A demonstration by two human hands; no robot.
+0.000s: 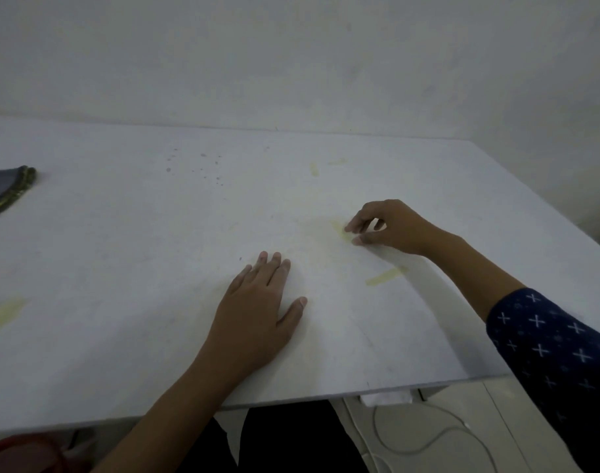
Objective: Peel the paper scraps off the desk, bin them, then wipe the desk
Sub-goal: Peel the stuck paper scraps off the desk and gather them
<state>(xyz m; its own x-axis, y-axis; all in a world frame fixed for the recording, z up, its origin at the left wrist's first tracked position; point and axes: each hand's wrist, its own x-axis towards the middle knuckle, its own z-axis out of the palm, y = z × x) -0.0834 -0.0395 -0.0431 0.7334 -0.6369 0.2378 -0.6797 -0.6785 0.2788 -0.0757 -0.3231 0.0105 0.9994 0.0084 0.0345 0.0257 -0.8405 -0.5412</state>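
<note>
Farthest left, at 9 o'clock, a grey cloth (8, 189) is cut off by the frame. The left hand (257, 302) lies flat on the desk (121, 250), fingers straight, holding nothing. The yellowish scrap (341, 230) sits at its 1 o'clock, long axis running 11 to 5. The nearer right hand (387, 228) pinches its end with curled fingertips; whether an edge has lifted is unclear.

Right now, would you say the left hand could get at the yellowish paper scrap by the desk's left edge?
Probably yes: the left hand lies flat and holds nothing, and only bare desk lies between it and the yellowish paper scrap, though the arm would need to stretch sideways.
</note>
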